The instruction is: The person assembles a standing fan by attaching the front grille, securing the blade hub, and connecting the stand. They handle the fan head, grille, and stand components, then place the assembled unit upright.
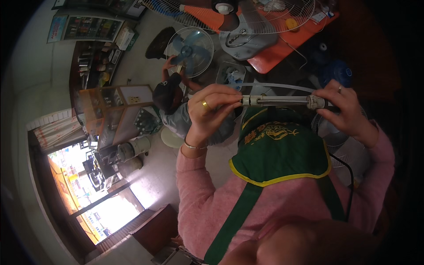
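A slim whitish tube-shaped part (282,100) with pale fittings at both ends and a thin metallic rod along its length lies level between my two hands, in front of my chest. My left hand (211,106) pinches its left end between thumb and fingers. At the other end, the fingers and thumb of my right hand (342,109) close round the pale fitting. A thin translucent strip (274,84) arcs just above the part, from one hand to the other. Whether it is joined to the part I cannot tell.
A person in a dark cap (168,92) handles a blue-bladed fan (190,49) ahead on the left. An orange table (263,63) carries a grey fan base (247,40) and wire guard. A blue water jug (336,74) stands beyond my right hand; a wooden cabinet (100,115) is leftward.
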The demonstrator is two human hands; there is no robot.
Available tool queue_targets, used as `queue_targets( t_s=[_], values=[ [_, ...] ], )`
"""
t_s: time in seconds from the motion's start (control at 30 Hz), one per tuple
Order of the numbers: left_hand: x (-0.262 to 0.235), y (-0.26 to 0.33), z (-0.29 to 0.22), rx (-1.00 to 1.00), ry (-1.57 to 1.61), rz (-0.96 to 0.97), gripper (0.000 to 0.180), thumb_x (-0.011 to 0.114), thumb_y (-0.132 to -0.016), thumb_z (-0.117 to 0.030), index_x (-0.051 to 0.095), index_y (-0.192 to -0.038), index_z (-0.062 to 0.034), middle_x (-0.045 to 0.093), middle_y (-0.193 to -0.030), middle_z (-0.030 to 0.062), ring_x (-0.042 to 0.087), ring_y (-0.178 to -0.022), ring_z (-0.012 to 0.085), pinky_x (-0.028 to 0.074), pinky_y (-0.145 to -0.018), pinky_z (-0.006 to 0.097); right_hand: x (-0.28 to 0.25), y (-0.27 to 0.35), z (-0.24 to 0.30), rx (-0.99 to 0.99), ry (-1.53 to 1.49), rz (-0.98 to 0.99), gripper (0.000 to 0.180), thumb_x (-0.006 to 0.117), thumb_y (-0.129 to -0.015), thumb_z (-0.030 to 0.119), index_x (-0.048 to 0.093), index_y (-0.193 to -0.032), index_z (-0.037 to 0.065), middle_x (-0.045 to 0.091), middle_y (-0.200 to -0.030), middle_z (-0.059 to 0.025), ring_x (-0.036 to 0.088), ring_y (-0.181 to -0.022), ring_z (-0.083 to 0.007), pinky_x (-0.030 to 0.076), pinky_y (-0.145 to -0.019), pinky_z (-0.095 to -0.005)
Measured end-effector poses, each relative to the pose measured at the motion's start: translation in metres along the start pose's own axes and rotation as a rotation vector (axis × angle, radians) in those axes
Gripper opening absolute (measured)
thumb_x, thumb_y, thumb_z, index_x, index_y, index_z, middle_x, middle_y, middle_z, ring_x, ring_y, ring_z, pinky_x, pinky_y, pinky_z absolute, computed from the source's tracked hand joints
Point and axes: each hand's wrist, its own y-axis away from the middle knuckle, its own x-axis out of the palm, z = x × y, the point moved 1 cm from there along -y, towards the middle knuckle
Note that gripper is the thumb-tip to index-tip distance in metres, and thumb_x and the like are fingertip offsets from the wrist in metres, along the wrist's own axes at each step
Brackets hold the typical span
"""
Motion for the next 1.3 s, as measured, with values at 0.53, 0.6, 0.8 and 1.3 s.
queue_targets(
  t_s=[0.53,0.6,0.8,1.3],
  values=[
    [0.023,-0.015,0.011,-0.028,0.066,0.261,0.03,0.079,-0.065,-0.006,0.069,-0.093,-0.0023,0.066,-0.082,0.009,0.061,-0.071,0.0231,0.046,-0.064,0.03,-0.007,0.008,-0.035,0.934,-1.255,0.496,0.033,0.053,-0.094,0.025,0.059,-0.099,-0.007,0.059,-0.058,-0.0058,0.045,-0.035,-0.0046,0.032,-0.031,-0.0157],
    [0.024,-0.019,0.015,-0.003,-0.018,0.277,0.033,0.079,-0.064,-0.008,0.069,-0.094,-0.0028,0.066,-0.082,0.0091,0.059,-0.07,0.0231,0.045,-0.063,0.03,-0.018,0.006,-0.037,0.874,-0.974,0.513,0.034,0.056,-0.092,0.028,0.061,-0.103,-0.004,0.059,-0.059,-0.0028,0.046,-0.04,-0.0029,0.035,-0.036,-0.0155],
    [0.001,-0.021,0.025,-0.202,-0.024,0.216,0.031,0.079,-0.063,-0.005,0.069,-0.092,-0.0017,0.065,-0.079,0.0071,0.056,-0.069,0.0194,0.042,-0.062,0.029,-0.082,0.03,-0.089,0.937,-0.589,0.457,0.031,0.063,-0.087,0.029,0.064,-0.098,0.0,0.06,-0.062,0.0002,0.049,-0.043,-0.0024,0.036,-0.036,-0.0153],
    [-0.041,-0.029,0.052,-0.325,-0.115,0.116,0.028,0.081,-0.064,-0.01,0.07,-0.089,-0.0015,0.067,-0.078,0.0054,0.056,-0.07,0.0166,0.043,-0.061,0.026,0.14,-0.054,-0.459,1.081,0.23,-0.175,0.049,0.062,-0.081,0.021,0.046,-0.127,0.014,0.049,-0.123,-0.0218,0.053,-0.111,-0.0395,0.045,-0.092,-0.0448]
  ],
)
